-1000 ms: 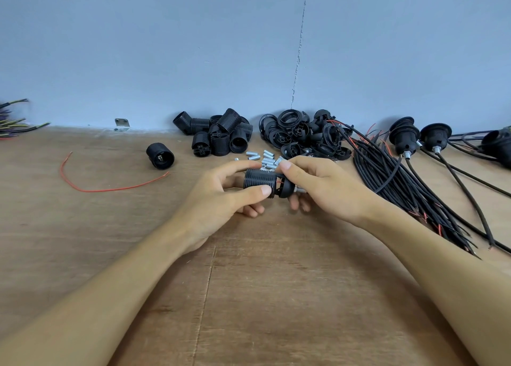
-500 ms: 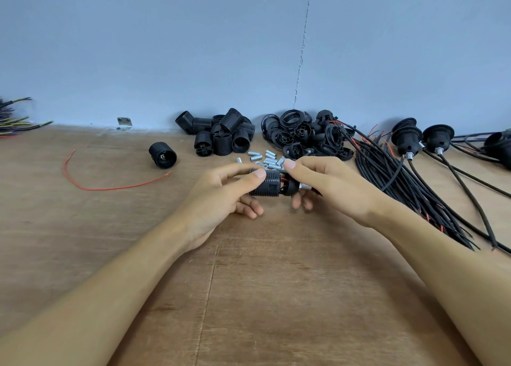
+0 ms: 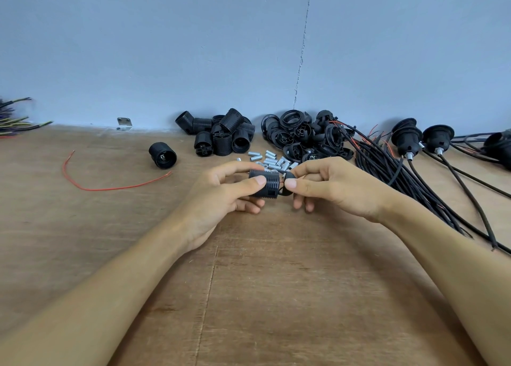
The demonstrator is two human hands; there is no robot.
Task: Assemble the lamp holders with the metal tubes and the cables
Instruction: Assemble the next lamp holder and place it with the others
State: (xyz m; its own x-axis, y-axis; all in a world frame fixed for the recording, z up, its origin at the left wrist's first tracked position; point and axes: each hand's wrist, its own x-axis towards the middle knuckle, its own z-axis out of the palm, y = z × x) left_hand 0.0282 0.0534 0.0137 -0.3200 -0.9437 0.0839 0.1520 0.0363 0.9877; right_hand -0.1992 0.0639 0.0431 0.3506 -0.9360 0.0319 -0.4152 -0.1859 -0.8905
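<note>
Over the worktop (image 3: 276,282), my left grip (image 3: 221,197) is pinching the lamp holder (image 3: 269,184), axis aimed at the cap (image 3: 288,178) my right grip (image 3: 331,188) is pinching.

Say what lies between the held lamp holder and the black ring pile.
A scatter of small metal tubes, shown in the head view.

One left hand (image 3: 221,197), one right hand (image 3: 331,186), one thin red wire (image 3: 110,188), three black plastic lamp holders on cables (image 3: 406,136), and short silver metal tubes (image 3: 269,161) too heaped to count.
</note>
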